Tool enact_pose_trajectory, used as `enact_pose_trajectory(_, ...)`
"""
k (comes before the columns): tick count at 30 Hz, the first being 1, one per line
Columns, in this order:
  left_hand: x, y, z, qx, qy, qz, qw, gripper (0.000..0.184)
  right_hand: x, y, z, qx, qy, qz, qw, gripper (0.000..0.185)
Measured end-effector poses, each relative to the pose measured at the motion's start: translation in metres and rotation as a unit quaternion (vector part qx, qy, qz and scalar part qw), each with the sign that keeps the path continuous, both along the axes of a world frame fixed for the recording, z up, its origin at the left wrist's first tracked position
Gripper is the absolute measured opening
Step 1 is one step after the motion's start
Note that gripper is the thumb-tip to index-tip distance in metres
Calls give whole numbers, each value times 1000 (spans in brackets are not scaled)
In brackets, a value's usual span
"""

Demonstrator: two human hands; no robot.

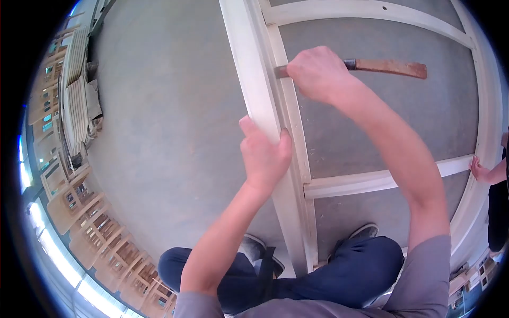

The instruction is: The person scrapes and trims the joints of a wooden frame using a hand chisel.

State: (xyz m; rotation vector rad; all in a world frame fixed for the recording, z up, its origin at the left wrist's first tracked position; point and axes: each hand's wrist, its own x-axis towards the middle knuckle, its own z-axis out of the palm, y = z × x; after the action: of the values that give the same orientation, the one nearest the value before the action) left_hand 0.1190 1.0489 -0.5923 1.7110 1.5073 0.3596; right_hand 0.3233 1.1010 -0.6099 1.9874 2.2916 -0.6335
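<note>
My left hand (265,156) is wrapped around a long pale wooden rail (249,63), thumb on one side and fingers on the other. Farther up, my right hand (321,74) is closed in a fist around a tool with a flat reddish-brown wooden handle (392,69) and a dark collar. The handle sticks out to the right of the fist. A short metal end (281,72) shows at the left, at the slim inner strip (290,100) alongside the rail. My fist covers the tool's middle, so its exact kind is hidden.
The frame has crossbars (355,184) and a curved far side rail (483,95). Another person's hand (480,170) touches that rail at the right. Stacked wooden chair parts (101,244) and pale boards (77,106) line the left. My legs straddle the near end.
</note>
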Motion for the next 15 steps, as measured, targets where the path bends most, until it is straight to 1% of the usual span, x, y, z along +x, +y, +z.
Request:
enact_pose_trajectory(7, -1, -1, -2, 14, 6, -11, 1000, 48, -1, 6, -7, 7, 3, 7, 1000, 13)
enact_pose_trajectory(10, 2, -1, 0, 5, 16, -4, 1000, 48, -6, 11, 5, -32, -15, 1, 999, 13)
enact_pose_trajectory(13, 0, -2, -1, 18, 16, -9, 1000, 48, 7, 6, -25, 7, 39, 6, 999, 43)
enact_pose_trajectory(15, 0, -1, -2, 12, 10, -10, 1000, 48, 17, -2, -45, 74, 82, -10, 994, 42)
